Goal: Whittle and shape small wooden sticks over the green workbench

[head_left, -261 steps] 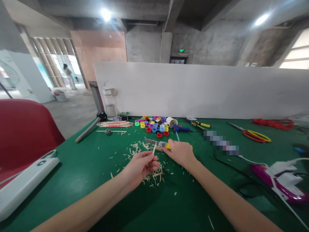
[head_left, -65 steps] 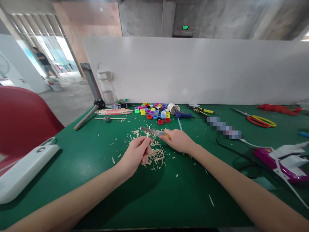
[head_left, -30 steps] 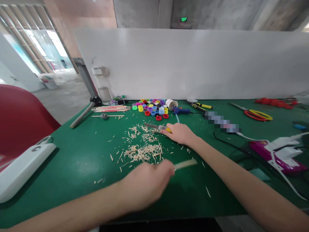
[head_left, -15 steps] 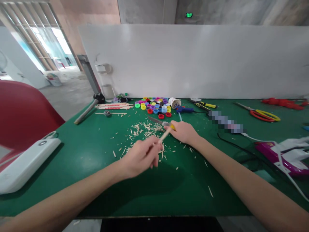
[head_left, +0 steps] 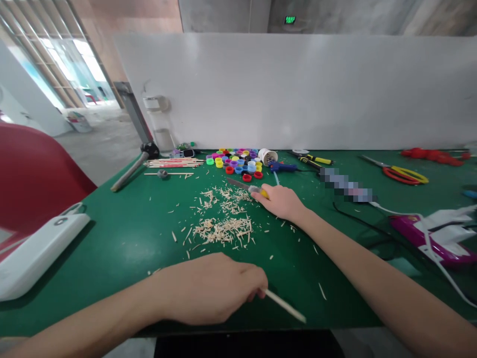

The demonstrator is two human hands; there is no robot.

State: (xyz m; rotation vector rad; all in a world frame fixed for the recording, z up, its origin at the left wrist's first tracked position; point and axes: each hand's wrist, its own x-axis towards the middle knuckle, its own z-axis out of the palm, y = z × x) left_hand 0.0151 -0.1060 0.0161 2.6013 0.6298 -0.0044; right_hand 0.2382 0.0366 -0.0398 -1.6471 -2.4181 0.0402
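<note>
My left hand (head_left: pixel 219 288) is closed around a thin wooden stick (head_left: pixel 286 305) close to the table's front edge; the bare end points right and toward me. Farther off, my right hand (head_left: pixel 279 200) is wrapped round the yellow handle of a utility knife (head_left: pixel 242 185), whose blade points left and away, low over the table. Pale wood shavings (head_left: pixel 225 229) lie in a loose heap between the hands, with more scattered beneath the blade. The fingers of my left hand hide the stick's other end.
Colourful bottle caps (head_left: pixel 238 161), a tipped white cup (head_left: pixel 267 156) and a blue glue gun (head_left: pixel 282 167) lie at the back. Thin sticks (head_left: pixel 175 163) are bundled at the left. Scissors (head_left: pixel 400 172), cables and a purple-and-white device (head_left: pixel 428 238) occupy the right. A white power strip (head_left: pixel 40 253) lies at left.
My left hand has drawn back toward me with the stick, away from the knife, and the stick now points toward the front right. My right hand has stayed nearly still with the knife.
</note>
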